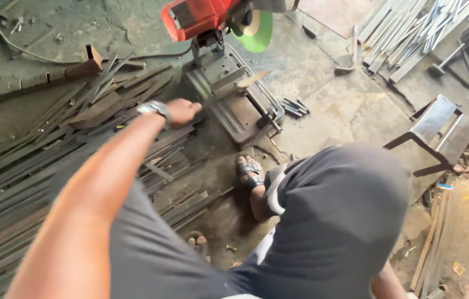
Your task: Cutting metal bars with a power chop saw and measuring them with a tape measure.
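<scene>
Metal strips (pixel 52 160) lie all over the left side of the frame, long and flat and grey, piled on the dirty floor (pixel 323 111). My left hand (pixel 182 111) reaches out over them, near the middle of the frame, with a shiny watch (pixel 154 107) on my wrist. My fingers are curled shut around one end of a thin metal strip (pixel 234 86) — the other end lies across the grey base of the saw (pixel 234 94). It looks a bit blurry, so I cannot tell just how tightly I hold it.

At the top middle sits the cutting saw's red body (pixel 196 16) with a green round disc (pixel 259 30) beside it (the disc is lifted up, not touching the strip). My right hand does not show at all.

Low in the frame are my knees in dark shorts (pixel 334 221), and my foot in a sandal (pixel 251 174) stands just below the saw base. A hammer (pixel 351 55) lies on the floor at the upper right, near more metal bars (pixel 411 33). A small metal frame (pixel 434 133) sits at the right — well apart from my hand.
</scene>
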